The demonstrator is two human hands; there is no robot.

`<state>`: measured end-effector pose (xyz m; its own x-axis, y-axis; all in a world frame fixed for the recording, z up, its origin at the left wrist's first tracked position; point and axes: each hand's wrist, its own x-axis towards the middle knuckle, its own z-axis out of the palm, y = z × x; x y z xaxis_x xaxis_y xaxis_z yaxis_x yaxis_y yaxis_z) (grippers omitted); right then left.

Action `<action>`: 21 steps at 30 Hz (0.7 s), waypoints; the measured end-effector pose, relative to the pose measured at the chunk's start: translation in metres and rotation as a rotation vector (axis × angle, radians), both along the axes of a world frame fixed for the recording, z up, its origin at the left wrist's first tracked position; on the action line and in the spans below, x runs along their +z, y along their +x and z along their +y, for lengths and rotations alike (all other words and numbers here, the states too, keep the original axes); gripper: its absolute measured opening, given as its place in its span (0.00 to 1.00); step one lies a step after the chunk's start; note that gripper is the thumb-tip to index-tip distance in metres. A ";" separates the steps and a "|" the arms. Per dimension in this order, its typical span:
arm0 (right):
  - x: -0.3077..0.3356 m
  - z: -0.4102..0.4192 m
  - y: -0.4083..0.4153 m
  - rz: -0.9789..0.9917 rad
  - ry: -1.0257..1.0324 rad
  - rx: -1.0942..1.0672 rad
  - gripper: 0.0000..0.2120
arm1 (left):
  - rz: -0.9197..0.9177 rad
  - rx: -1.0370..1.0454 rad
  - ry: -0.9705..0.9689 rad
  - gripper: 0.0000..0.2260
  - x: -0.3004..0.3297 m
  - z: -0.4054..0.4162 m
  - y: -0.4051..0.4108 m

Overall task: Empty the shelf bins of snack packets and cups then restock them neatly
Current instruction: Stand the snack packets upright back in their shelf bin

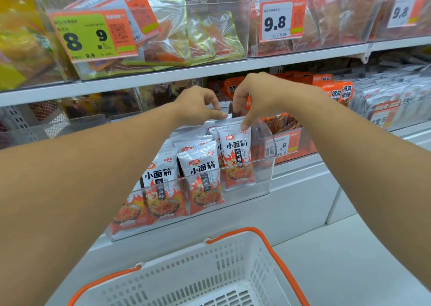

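Observation:
A clear plastic shelf bin on the lower shelf holds several white and orange snack packets standing upright in rows. My left hand reaches over the back of the bin, its fingers curled down onto the top edges of the rear packets. My right hand is beside it, its fingertips pinching the top edge of the right-hand packet. Both forearms stretch out from the lower corners of the view.
A white shopping basket with orange handles sits below the bin. Above, clear bins hold packets behind price tags. To the right are more bins with orange packets and a white shelf edge.

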<state>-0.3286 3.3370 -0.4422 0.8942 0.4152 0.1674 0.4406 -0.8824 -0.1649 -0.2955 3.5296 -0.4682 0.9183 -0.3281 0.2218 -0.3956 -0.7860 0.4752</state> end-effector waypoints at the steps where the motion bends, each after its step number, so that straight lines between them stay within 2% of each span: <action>1: 0.003 -0.002 -0.001 -0.001 -0.002 -0.002 0.17 | 0.026 -0.028 0.036 0.12 0.002 -0.001 -0.002; 6: -0.005 0.006 -0.002 0.023 -0.043 0.019 0.21 | 0.032 -0.014 0.184 0.05 0.000 -0.009 -0.002; 13: -0.021 0.015 0.001 0.019 -0.089 0.033 0.20 | 0.048 0.030 0.285 0.09 0.007 0.001 -0.002; 17: -0.021 0.015 0.003 -0.024 -0.073 0.026 0.14 | 0.102 0.046 0.239 0.09 0.008 0.010 -0.004; 21: -0.019 0.013 -0.002 -0.013 -0.072 0.019 0.13 | 0.048 0.031 0.166 0.14 0.009 0.011 -0.018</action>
